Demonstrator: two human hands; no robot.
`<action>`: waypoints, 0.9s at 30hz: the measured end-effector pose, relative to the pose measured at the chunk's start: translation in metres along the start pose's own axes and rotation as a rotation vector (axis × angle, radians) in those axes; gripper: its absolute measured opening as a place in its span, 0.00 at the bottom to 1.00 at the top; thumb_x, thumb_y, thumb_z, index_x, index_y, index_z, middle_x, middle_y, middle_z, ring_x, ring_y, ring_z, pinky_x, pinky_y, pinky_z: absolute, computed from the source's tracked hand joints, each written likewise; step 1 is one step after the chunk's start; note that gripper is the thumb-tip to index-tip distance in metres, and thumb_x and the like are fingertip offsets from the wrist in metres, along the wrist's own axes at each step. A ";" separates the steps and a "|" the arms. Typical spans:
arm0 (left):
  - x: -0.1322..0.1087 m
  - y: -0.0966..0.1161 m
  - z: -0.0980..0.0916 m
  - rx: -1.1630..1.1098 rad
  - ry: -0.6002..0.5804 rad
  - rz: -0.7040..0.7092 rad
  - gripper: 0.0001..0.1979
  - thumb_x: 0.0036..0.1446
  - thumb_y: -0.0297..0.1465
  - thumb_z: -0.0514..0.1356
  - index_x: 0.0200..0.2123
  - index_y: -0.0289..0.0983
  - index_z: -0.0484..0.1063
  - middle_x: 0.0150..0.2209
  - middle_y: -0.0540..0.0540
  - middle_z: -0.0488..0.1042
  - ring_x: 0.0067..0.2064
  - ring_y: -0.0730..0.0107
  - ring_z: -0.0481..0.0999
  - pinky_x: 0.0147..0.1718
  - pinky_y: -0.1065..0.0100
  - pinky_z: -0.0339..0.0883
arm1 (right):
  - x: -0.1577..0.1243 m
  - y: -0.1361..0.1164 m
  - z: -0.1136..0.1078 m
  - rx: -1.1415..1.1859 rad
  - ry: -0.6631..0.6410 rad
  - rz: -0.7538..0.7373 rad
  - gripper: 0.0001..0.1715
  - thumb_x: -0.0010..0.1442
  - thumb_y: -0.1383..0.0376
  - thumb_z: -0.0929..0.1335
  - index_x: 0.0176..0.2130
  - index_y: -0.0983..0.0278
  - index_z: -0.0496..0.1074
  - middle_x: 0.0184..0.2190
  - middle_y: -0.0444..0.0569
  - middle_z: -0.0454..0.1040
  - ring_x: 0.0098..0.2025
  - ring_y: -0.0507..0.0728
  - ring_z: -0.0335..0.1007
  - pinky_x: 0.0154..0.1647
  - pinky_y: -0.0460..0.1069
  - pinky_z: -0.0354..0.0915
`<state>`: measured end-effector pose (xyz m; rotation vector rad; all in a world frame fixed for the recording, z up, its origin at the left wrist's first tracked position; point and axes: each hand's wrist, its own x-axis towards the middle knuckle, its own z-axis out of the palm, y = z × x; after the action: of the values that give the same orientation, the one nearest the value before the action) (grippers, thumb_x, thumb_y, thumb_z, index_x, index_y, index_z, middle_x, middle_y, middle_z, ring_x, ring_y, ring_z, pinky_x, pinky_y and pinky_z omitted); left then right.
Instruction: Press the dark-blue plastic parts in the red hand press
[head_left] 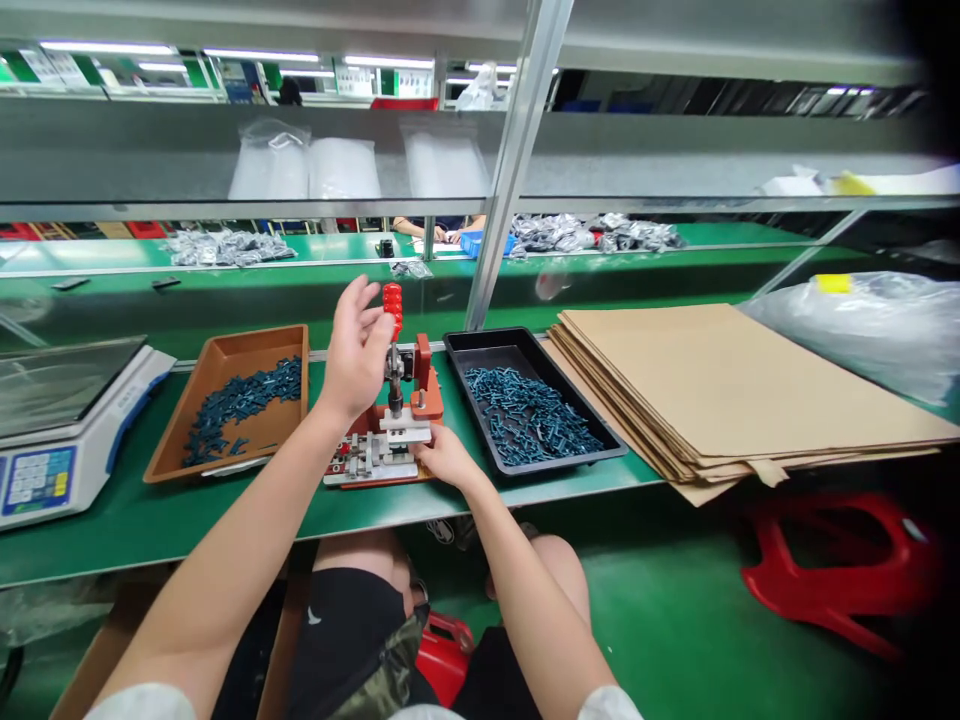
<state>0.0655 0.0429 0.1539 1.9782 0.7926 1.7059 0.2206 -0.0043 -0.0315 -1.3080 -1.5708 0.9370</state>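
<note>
My left hand [352, 345] is raised with its fingers apart, right beside the red grip [392, 310] of a small bench-mounted hand press [420, 385]. My right hand [446, 458] rests low at the press's metal base fixture [375, 462], its fingertips against a white block. Anything pinched there is hidden. To the left stands a brown tray [255, 345] of small dark blue-green parts. A black tray [487, 345] to the right holds a heap of similar parts [525, 415].
A digital scale [60, 470] stands at the left end of the green workbench [150, 525]. A stack of cardboard sheets [735, 385] lies to the right. Overhead runs a metal shelf [262, 150]. Across the far bench, a co-worker's hands [442, 232] sit near bagged silver parts [592, 232]. A red stool [832, 570] stands on the floor.
</note>
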 end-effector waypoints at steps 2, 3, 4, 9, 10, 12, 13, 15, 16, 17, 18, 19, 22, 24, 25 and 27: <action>0.006 0.027 0.011 -0.025 -0.061 0.055 0.21 0.69 0.44 0.51 0.60 0.43 0.65 0.50 0.41 0.76 0.47 0.65 0.78 0.48 0.61 0.74 | -0.001 -0.002 0.000 -0.007 0.010 0.018 0.16 0.54 0.70 0.68 0.43 0.64 0.78 0.40 0.47 0.82 0.42 0.59 0.78 0.47 0.52 0.72; 0.001 0.037 0.014 -0.019 -0.082 0.072 0.17 0.70 0.42 0.50 0.56 0.43 0.68 0.45 0.43 0.76 0.43 0.67 0.77 0.45 0.63 0.74 | -0.001 -0.004 0.001 -0.009 0.014 0.022 0.16 0.53 0.71 0.68 0.42 0.64 0.78 0.39 0.47 0.82 0.42 0.59 0.78 0.47 0.52 0.72; -0.007 0.044 0.017 -0.005 -0.085 0.098 0.15 0.71 0.40 0.49 0.50 0.42 0.71 0.41 0.45 0.76 0.41 0.67 0.76 0.43 0.63 0.73 | -0.001 -0.006 0.001 -0.013 0.017 0.021 0.16 0.52 0.73 0.67 0.41 0.65 0.79 0.38 0.47 0.82 0.42 0.59 0.78 0.47 0.51 0.71; -0.054 0.045 0.019 0.030 0.029 0.287 0.10 0.70 0.37 0.50 0.44 0.42 0.69 0.41 0.45 0.72 0.44 0.63 0.72 0.47 0.58 0.69 | -0.002 -0.016 0.000 -0.035 0.032 -0.003 0.16 0.50 0.75 0.66 0.37 0.64 0.79 0.36 0.46 0.82 0.41 0.59 0.77 0.46 0.50 0.71; -0.057 0.042 0.020 0.035 0.032 0.293 0.10 0.70 0.37 0.49 0.44 0.42 0.68 0.41 0.44 0.72 0.44 0.63 0.72 0.47 0.58 0.69 | -0.003 -0.017 0.000 -0.040 0.039 0.000 0.16 0.50 0.75 0.67 0.38 0.64 0.79 0.36 0.46 0.82 0.41 0.60 0.77 0.47 0.51 0.71; -0.055 0.039 0.021 0.065 0.031 0.290 0.11 0.71 0.38 0.48 0.42 0.42 0.68 0.39 0.45 0.71 0.41 0.65 0.72 0.44 0.60 0.69 | -0.003 -0.018 0.000 -0.055 0.054 0.011 0.17 0.51 0.74 0.67 0.41 0.64 0.79 0.38 0.47 0.82 0.42 0.60 0.77 0.47 0.51 0.71; -0.051 0.038 0.021 0.083 0.029 0.289 0.12 0.71 0.39 0.48 0.41 0.41 0.67 0.37 0.46 0.71 0.39 0.66 0.72 0.42 0.61 0.69 | -0.003 -0.018 0.001 -0.063 0.060 0.019 0.18 0.51 0.74 0.67 0.41 0.63 0.79 0.38 0.47 0.82 0.42 0.60 0.78 0.47 0.51 0.71; -0.035 0.034 0.022 0.107 0.018 0.261 0.13 0.71 0.40 0.47 0.41 0.41 0.67 0.34 0.47 0.70 0.35 0.69 0.72 0.38 0.64 0.69 | -0.002 -0.016 0.002 -0.079 0.069 0.027 0.20 0.51 0.75 0.67 0.43 0.62 0.78 0.40 0.47 0.82 0.43 0.61 0.78 0.47 0.52 0.71; -0.024 0.030 0.022 0.109 0.008 0.234 0.14 0.72 0.42 0.46 0.41 0.41 0.67 0.33 0.48 0.70 0.34 0.70 0.72 0.36 0.66 0.69 | -0.002 -0.014 0.003 -0.090 0.070 0.023 0.21 0.51 0.76 0.67 0.43 0.62 0.78 0.40 0.48 0.82 0.44 0.61 0.78 0.48 0.52 0.71; -0.011 0.026 0.023 0.104 -0.006 0.207 0.16 0.72 0.43 0.46 0.43 0.41 0.67 0.32 0.49 0.69 0.32 0.71 0.73 0.35 0.67 0.69 | -0.002 -0.012 0.004 -0.105 0.071 0.015 0.21 0.52 0.76 0.66 0.43 0.62 0.78 0.41 0.48 0.82 0.45 0.61 0.78 0.49 0.53 0.71; 0.003 0.020 0.024 0.094 -0.025 0.182 0.17 0.72 0.44 0.45 0.44 0.41 0.67 0.31 0.49 0.69 0.32 0.72 0.74 0.35 0.67 0.70 | -0.001 -0.009 0.004 -0.124 0.081 0.004 0.21 0.52 0.76 0.66 0.44 0.62 0.78 0.42 0.49 0.82 0.46 0.61 0.77 0.50 0.54 0.71; 0.018 0.014 0.025 0.082 -0.049 0.162 0.18 0.72 0.45 0.44 0.44 0.41 0.67 0.31 0.49 0.69 0.32 0.72 0.74 0.35 0.67 0.70 | -0.001 -0.008 0.005 -0.142 0.099 -0.012 0.20 0.53 0.75 0.65 0.44 0.62 0.78 0.43 0.50 0.81 0.47 0.61 0.77 0.52 0.55 0.71; 0.052 -0.002 0.028 0.069 -0.114 0.129 0.22 0.71 0.48 0.44 0.45 0.39 0.69 0.33 0.47 0.71 0.36 0.68 0.78 0.39 0.63 0.73 | -0.001 -0.005 0.006 -0.162 0.162 -0.083 0.22 0.55 0.76 0.63 0.46 0.64 0.76 0.47 0.52 0.79 0.51 0.60 0.74 0.56 0.56 0.69; 0.054 -0.004 0.024 0.092 -0.102 0.117 0.22 0.71 0.48 0.45 0.49 0.39 0.69 0.40 0.44 0.74 0.44 0.64 0.78 0.46 0.58 0.73 | -0.002 -0.005 0.006 -0.154 0.170 -0.128 0.23 0.56 0.76 0.62 0.48 0.63 0.76 0.48 0.52 0.78 0.53 0.60 0.73 0.58 0.56 0.68; 0.046 -0.004 0.019 0.116 -0.075 0.118 0.21 0.71 0.47 0.45 0.53 0.40 0.68 0.44 0.42 0.74 0.48 0.62 0.78 0.50 0.57 0.71 | -0.003 -0.005 0.006 -0.152 0.164 -0.137 0.23 0.56 0.75 0.62 0.48 0.63 0.76 0.48 0.52 0.78 0.53 0.59 0.73 0.58 0.55 0.68; 0.013 -0.003 0.004 0.181 0.012 0.127 0.21 0.71 0.44 0.47 0.60 0.41 0.63 0.53 0.40 0.72 0.56 0.59 0.73 0.57 0.54 0.67 | -0.004 -0.005 0.007 -0.146 0.141 -0.133 0.21 0.59 0.74 0.63 0.47 0.62 0.77 0.46 0.51 0.79 0.51 0.59 0.74 0.56 0.55 0.69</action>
<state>0.0704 0.0540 0.1608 2.1826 0.8692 1.7740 0.2127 -0.0093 -0.0298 -1.3225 -1.6179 0.6440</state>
